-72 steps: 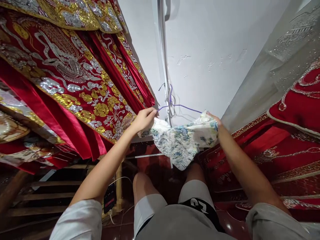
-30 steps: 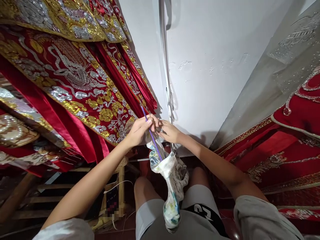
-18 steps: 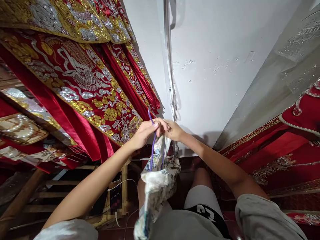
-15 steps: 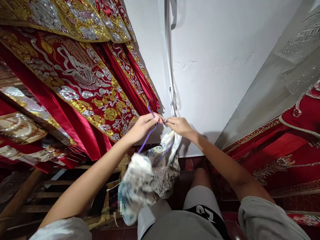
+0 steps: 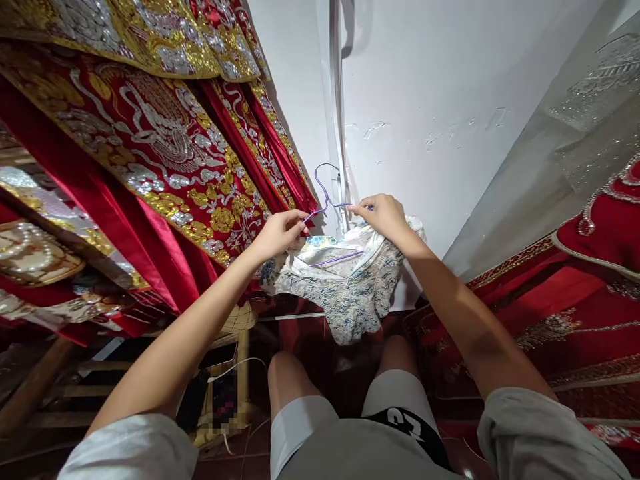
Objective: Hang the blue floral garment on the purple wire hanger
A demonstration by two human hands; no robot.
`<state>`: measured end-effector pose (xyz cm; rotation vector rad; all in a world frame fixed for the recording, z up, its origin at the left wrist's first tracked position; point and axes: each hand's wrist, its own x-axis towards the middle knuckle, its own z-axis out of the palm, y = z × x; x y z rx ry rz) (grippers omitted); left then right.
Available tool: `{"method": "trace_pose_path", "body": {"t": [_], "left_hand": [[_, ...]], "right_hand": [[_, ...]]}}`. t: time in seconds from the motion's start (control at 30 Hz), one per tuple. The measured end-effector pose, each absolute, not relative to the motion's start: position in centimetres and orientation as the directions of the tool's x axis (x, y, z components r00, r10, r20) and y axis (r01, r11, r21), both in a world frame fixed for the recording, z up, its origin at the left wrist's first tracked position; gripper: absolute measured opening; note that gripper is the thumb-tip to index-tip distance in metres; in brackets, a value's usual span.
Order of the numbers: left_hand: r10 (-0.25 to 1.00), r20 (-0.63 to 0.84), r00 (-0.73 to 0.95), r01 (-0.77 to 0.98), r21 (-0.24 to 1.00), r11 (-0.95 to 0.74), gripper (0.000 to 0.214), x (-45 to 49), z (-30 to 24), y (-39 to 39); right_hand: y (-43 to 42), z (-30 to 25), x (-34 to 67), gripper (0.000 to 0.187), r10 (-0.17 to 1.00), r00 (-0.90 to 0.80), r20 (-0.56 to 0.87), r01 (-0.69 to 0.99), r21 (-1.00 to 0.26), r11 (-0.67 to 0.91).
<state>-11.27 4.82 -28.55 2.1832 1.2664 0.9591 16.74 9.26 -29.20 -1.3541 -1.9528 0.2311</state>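
A white garment (image 5: pixel 345 287) with a blue floral print hangs on a thin purple wire hanger (image 5: pixel 326 195) in front of me. My left hand (image 5: pixel 279 232) pinches the hanger's left shoulder and the cloth there. My right hand (image 5: pixel 383 215) grips the right shoulder of the hanger together with the garment. The hanger's hook points up, beside a white vertical rail (image 5: pixel 336 100) on the wall. The cloth spreads between my hands and droops towards my knees.
Red drapes with gold and silver embroidery (image 5: pixel 150 147) hang at the left. More red embroidered cloth (image 5: pixel 560 313) lies at the right. A white wall (image 5: pixel 440 87) faces me. A bamboo stool (image 5: pixel 235 347) with a phone and cable stands by my left leg.
My hands have drawn apart from a close pinch. The hanger turned level with its hook up, and the bunched, dangling garment now spreads across it.
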Motion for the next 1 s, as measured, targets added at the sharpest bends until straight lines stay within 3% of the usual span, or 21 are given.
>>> {"method": "trace_pose_path", "body": {"t": [0.17, 0.3, 0.43, 0.53, 0.63, 0.73, 0.83, 0.93, 1.0], "left_hand": [[0.824, 0.512, 0.245, 0.61, 0.579, -0.541, 0.028, -9.7, -28.3, 5.5], [0.781, 0.567, 0.264, 0.662, 0.482, -0.574, 0.026, -8.7, -29.2, 5.9], [0.676, 0.719, 0.159, 0.714, 0.389, -0.582, 0.03, -7.7, -34.5, 3.9], [0.618, 0.782, -0.075, 0.729, 0.466, -0.501, 0.03, -6.2, -40.8, 1.7], [0.647, 0.649, -0.401, 0.598, 0.72, -0.351, 0.036, -4.3, -46.6, 1.0], [0.816, 0.318, -0.482, 0.246, 0.943, -0.223, 0.045, -2.9, -49.8, 2.5], [0.914, 0.126, -0.385, 0.029, 0.992, -0.124, 0.035, -2.5, -50.4, 4.8], [0.939, 0.109, -0.327, -0.005, 0.993, -0.117, 0.032, -2.3, -50.1, 5.6], [0.949, 0.106, -0.298, -0.026, 0.993, -0.119, 0.032, -2.1, -50.1, 4.8]], "right_hand": [[9.3, -29.1, 17.7, 0.056, 0.852, -0.087, 0.516, 0.714, -0.564, 0.415], [8.1, -30.4, 19.0, 0.049, 0.869, -0.066, 0.49, 0.695, -0.602, 0.392], [6.6, -33.8, 19.8, 0.039, 0.907, -0.03, 0.42, 0.693, -0.645, 0.322], [5.8, -36.5, 19.3, 0.032, 0.831, 0.05, 0.554, 0.698, -0.614, 0.368], [4.6, -38.8, 18.1, 0.034, 0.679, 0.17, 0.714, 0.745, -0.544, 0.385], [2.1, -41.3, 16.5, 0.026, 0.709, 0.096, 0.698, 0.702, -0.553, 0.449], [-0.8, -44.4, 15.0, 0.018, 0.779, 0.008, 0.627, 0.585, -0.635, 0.504], [-2.5, -47.8, 13.8, 0.016, 0.833, 0.118, 0.54, 0.489, -0.762, 0.424], [-2.5, -49.9, 13.3, 0.019, 0.902, 0.151, 0.405, 0.426, -0.85, 0.31]]}}
